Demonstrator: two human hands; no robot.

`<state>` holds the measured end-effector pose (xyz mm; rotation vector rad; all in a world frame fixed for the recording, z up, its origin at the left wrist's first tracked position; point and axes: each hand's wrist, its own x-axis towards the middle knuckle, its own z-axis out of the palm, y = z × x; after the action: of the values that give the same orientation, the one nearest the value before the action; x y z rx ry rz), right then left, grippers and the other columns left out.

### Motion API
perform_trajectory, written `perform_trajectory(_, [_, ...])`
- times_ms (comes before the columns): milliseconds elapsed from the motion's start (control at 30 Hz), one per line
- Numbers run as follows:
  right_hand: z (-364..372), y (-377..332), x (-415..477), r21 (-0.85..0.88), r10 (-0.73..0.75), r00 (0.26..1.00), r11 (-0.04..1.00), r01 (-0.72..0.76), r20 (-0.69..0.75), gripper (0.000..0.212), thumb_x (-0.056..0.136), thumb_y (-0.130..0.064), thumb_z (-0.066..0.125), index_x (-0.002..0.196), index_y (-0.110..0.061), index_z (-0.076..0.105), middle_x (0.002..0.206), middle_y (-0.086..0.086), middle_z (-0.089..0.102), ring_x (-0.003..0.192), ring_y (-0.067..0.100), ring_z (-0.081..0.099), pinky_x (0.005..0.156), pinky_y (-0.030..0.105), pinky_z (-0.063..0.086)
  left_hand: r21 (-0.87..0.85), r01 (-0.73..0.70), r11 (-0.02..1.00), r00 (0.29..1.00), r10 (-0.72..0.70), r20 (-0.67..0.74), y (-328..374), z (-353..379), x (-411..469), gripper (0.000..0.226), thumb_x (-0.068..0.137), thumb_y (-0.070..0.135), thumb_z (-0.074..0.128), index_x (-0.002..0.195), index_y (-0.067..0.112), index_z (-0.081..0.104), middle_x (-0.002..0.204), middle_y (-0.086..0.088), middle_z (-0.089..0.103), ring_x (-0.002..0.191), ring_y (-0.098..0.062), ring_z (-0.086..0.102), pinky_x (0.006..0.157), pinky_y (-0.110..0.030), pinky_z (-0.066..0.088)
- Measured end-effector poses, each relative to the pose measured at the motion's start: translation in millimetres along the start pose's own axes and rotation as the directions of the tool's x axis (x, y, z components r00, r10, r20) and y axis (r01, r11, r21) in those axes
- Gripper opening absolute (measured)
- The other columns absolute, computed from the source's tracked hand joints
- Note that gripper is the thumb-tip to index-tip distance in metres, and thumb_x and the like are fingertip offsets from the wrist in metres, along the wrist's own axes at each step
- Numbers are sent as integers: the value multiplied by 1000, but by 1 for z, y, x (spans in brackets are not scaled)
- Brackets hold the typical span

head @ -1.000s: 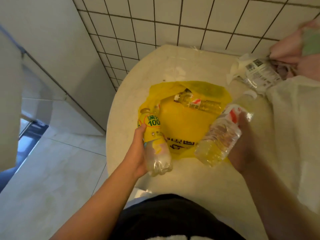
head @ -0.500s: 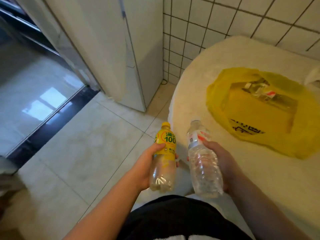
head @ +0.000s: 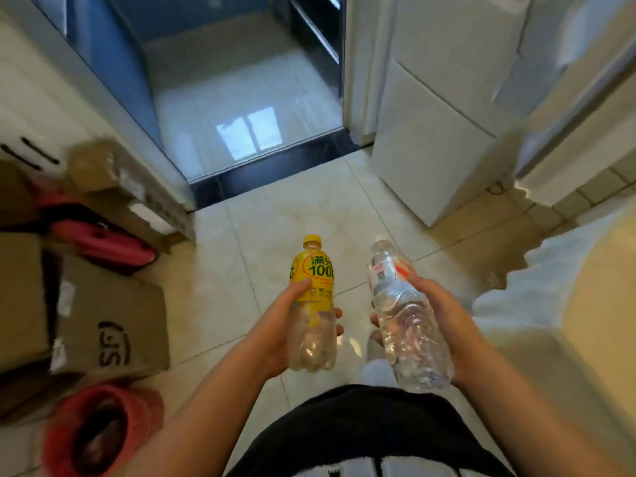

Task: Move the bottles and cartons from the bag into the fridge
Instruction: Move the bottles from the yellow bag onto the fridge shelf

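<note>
The left hand (head: 275,335) had its grip wrapped round the middle of the yellow-labelled bottle (head: 311,304). The right hand (head: 444,321) had its grip closed round the clear water bottle (head: 406,321), and the two bottles were held side by side, not touching, above the tiled floor (head: 275,228). Ahead on the right stood the white fridge (head: 430,132), doors shut, with the counter (head: 602,304) nearer on that side, while cardboard boxes (head: 110,321), a red bag (head: 103,242) and a blurred pinkish-red thing (head: 99,432) crowded the left, short of the dark threshold (head: 275,170).
</note>
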<state>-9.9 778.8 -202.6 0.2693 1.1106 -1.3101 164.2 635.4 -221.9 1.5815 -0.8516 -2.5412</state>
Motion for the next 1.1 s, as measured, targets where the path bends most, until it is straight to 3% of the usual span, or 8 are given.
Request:
perform_trajectory(133, [53, -18, 44, -91, 80, 994, 993, -74, 67, 57, 83, -44, 62, 117, 3, 60, 82, 21, 65, 63, 30, 65, 57, 34, 55, -114, -67, 991, 996, 60, -68, 33, -34, 9, 50, 89, 51, 53, 120, 12, 60, 102, -17, 73, 89, -33, 69, 85, -43, 53])
perform_trajectory(200, [76, -31, 69, -108, 118, 989, 988, -108, 89, 55, 84, -43, 62, 116, 2, 60, 83, 21, 64, 62, 30, 64, 55, 33, 55, -167, -102, 981, 993, 90, -79, 56, -49, 21, 49, 88, 49, 55, 117, 11, 61, 96, -17, 72, 88, -32, 67, 79, -40, 56])
perform_trajectory(433, [157, -113, 162, -236, 156, 984, 963, -132, 86, 62, 85, -48, 64, 125, -1, 55, 86, 19, 65, 68, 29, 62, 61, 34, 55, -214, -178, 960, 979, 152, -135, 169, -75, 66, 52, 79, 41, 63, 118, 7, 60, 94, -15, 69, 82, -32, 66, 72, -38, 56])
perform_trajectory(533, [198, -157, 198, -234, 174, 978, 962, -143, 116, 63, 86, -50, 61, 128, -4, 53, 86, 17, 65, 72, 27, 64, 64, 33, 56, -206, -190, 960, 976, 161, -147, 220, -81, 87, 50, 85, 38, 63, 122, 5, 58, 95, -15, 70, 83, -31, 67, 73, -38, 56])
perform_trajectory(700, [250, -222, 238, -255, 82, 984, 966, -39, 158, 62, 79, -51, 63, 124, -9, 54, 85, 16, 66, 73, 27, 65, 67, 36, 55, -194, -204, 960, 974, 180, -135, 302, -77, 121, 52, 85, 41, 63, 125, 8, 57, 97, -15, 71, 83, -31, 69, 68, -38, 56])
perform_trajectory(933, [271, -303, 297, -174, -115, 993, 978, 119, 32, 53, 79, -48, 63, 118, -12, 58, 85, 15, 70, 76, 28, 67, 72, 39, 55, -92, -195, 976, 981, 194, -17, 422, -53, 191, 57, 74, 41, 66, 122, 11, 59, 102, -15, 70, 93, -29, 66, 87, -45, 52])
perform_trajectory(1100, [281, -361, 335, -38, -221, 970, 975, 218, -98, 64, 71, -45, 70, 121, -8, 59, 87, 16, 66, 74, 29, 64, 72, 39, 53, 73, -151, 986, 984, 143, 102, 512, -21, 252, 59, 67, 39, 69, 118, 10, 63, 97, -13, 72, 84, -26, 68, 85, -42, 52])
